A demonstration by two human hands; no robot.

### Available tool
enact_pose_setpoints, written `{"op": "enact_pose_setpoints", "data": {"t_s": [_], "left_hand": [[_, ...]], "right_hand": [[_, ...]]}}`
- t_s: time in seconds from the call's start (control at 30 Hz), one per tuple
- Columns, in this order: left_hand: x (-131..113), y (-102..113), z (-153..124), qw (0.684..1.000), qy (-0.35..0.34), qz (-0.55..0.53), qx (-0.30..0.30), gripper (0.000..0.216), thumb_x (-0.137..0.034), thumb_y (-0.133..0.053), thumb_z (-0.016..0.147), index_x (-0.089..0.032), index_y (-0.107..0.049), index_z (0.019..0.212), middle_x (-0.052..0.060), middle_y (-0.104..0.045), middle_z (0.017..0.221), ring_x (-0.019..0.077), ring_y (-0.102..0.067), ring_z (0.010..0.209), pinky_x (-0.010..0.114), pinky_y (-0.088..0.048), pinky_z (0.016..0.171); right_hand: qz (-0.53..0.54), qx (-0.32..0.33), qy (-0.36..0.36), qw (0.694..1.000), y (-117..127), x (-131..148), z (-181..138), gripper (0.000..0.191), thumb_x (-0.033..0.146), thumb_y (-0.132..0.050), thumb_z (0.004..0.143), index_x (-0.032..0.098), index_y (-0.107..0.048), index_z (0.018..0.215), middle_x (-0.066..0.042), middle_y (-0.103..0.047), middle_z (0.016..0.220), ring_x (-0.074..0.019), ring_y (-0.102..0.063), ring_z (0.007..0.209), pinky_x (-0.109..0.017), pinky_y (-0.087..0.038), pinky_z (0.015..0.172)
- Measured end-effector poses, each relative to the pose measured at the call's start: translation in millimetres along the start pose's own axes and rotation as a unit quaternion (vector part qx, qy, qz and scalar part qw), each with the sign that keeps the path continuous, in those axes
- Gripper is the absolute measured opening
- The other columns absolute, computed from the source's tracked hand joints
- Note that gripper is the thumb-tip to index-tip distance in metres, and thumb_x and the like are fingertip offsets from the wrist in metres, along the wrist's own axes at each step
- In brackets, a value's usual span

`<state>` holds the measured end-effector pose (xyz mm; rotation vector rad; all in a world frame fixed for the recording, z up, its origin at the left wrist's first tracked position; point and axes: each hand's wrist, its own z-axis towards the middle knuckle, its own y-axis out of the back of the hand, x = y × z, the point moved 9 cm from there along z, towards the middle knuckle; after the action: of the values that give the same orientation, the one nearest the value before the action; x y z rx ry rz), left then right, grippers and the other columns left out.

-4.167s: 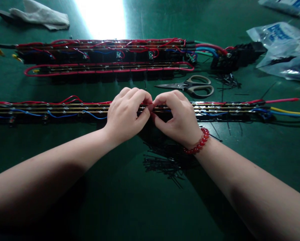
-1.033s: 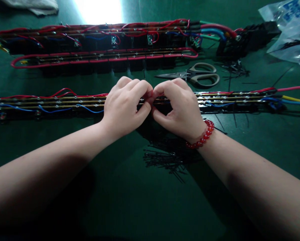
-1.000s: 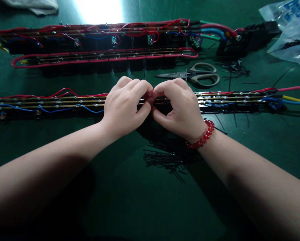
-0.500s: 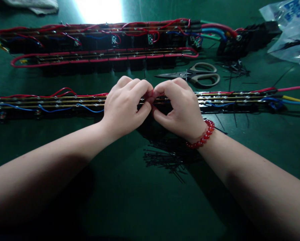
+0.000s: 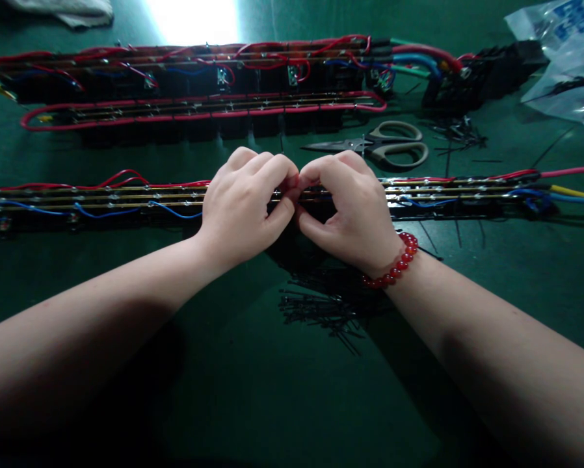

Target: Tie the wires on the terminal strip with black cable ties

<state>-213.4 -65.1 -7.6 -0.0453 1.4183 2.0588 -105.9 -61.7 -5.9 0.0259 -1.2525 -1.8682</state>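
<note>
In the head view, the bare left hand [image 5: 246, 211] and the bare right hand [image 5: 355, 208] met fingertip to fingertip over a long black strip with brass-coloured bars [image 5: 443, 195], which ran across the dark green surface [image 5: 233, 370] from nine o'clock to three o'clock beneath them. Both hands were curled narrow, thumbs and forefingers drawn in towards one spot; whether anything lay between the fingertips could not be told. A bracelet of round red beads [image 5: 394, 272] circled the right wrist.

Taking the meeting fingertips as the dial's centre, a red wire [image 5: 575, 171] and yellow and blue wires [image 5: 572, 192] left the strip's end at three o'clock. Scissors with grey-and-black handles [image 5: 370, 144] lay near the right hand at two o'clock, their blades pointing towards nine. A loose pile of thin black ties [image 5: 321, 305] lay between five and six o'clock, partly shadowed.

A black assembly strung with red and blue wires [image 5: 185, 81] lay towards ten o'clock, with a long loop of red cable [image 5: 182, 118] along its near side. Farther out, a clear plastic bag with blue print [image 5: 572, 58] lay at two o'clock, and a pale crumpled cloth [image 5: 80, 12] at ten, cut by the edge.
</note>
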Motion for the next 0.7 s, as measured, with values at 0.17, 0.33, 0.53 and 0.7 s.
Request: {"op": "enact_pose_setpoints", "data": {"t_s": [0.17,0.33,0.53,0.7], "left_hand": [[-1.5,0.7,-0.3,1.0,-0.009,0.008,-0.008,0.011,-0.022,-0.052,0.088,-0.023,-0.063,0.091,0.003,-0.066,0.091,0.0244,-0.058,0.095,0.042,-0.049,0.087],[-2.7,0.8,-1.1,1.0,-0.014,0.012,-0.01,0.013,-0.021,-0.051,0.088,-0.022,-0.063,0.093,0.004,-0.065,0.091,0.0251,-0.057,0.096,0.044,-0.049,0.088],[-2.4,0.0,-1.0,1.0,-0.02,0.013,-0.008,0.014,-0.022,-0.05,0.088,-0.022,-0.063,0.094,0.004,-0.065,0.09,0.0255,-0.057,0.096,0.044,-0.048,0.088],[-2.1,-0.6,-0.8,1.0,-0.024,0.01,-0.009,0.016,-0.023,-0.05,0.09,-0.022,-0.064,0.095,0.005,-0.064,0.09,0.0254,-0.056,0.096,0.043,-0.047,0.088]], "right_hand": [[0.011,-0.007,0.012,1.0,-0.3,-0.4,-0.7,0.018,0.019,-0.061,0.076,0.025,-0.057,0.093,-0.003,-0.068,0.091,-0.0258,-0.06,0.092,-0.042,-0.048,0.08],[0.015,-0.02,0.026,0.999,0.2,-0.5,-1.4,0.02,0.018,-0.061,0.074,0.025,-0.057,0.092,-0.003,-0.068,0.09,-0.0258,-0.06,0.09,-0.042,-0.048,0.078],[0.023,-0.023,0.023,0.999,1.7,0.3,-0.6,0.02,0.018,-0.062,0.073,0.026,-0.057,0.091,-0.002,-0.067,0.087,-0.0258,-0.06,0.088,-0.043,-0.049,0.077],[0.043,-0.024,0.006,0.999,2.8,-1.3,0.5,0.018,0.018,-0.063,0.073,0.026,-0.056,0.087,-0.001,-0.065,0.084,-0.024,-0.059,0.085,-0.042,-0.049,0.076]]}}
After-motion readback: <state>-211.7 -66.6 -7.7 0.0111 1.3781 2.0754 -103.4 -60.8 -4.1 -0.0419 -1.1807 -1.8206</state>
